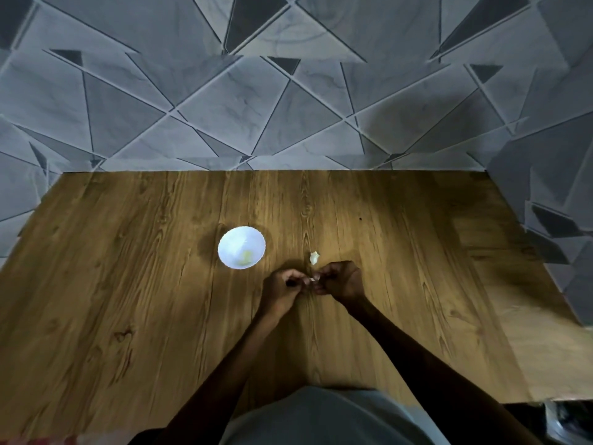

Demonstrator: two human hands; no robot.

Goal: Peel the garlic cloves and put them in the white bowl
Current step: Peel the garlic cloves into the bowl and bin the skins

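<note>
Pale clove (pixel 312 279) between left hand (pixel 282 289) and right hand (pixel 340 281); round white bowl (pixel 231 245)

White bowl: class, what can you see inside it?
Inside the white bowl lie pale yellowish pieces, likely peeled garlic, near its front wall. Nothing covers them; their number is unclear.

Left hand (pixel 282 285) and right hand (pixel 340 281) pinch a garlic clove (pixel 312 279) together over wooden table (pixel 128 284); white bowl (pixel 241 247) left, loose clove (pixel 314 257) just beyond.

Both arms (pixel 231 364) stretch forward, angling inward. The left hand (pixel 282 289) and right hand (pixel 341 281) meet fingertip to fingertip, fingers curled, pinching a garlic clove (pixel 312 279) between them.
</note>
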